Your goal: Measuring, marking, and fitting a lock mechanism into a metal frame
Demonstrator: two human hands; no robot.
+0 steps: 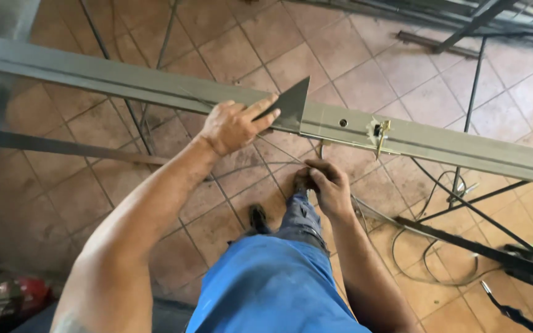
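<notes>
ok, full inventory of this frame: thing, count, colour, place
metal bar: 1, grey, runs across the frame from upper left to right
triangular plate: 1, dark grey, standing against the bar near its middle
lock fitting: 1, brass-coloured, set in the bar right of the plate
flat strip: 1, dark, on the floor at left
cables: several, black, on the floor at right
tiled floor: reddish-brown, under everything
trousers: blue, bottom centre
left hand: 1, holds the plate to the bar
right hand: 1, low under the bar; what it grips I cannot tell

Grey metal bar (155, 83) (dark triangle (291, 105)), terracotta tiles (371, 68).
</notes>
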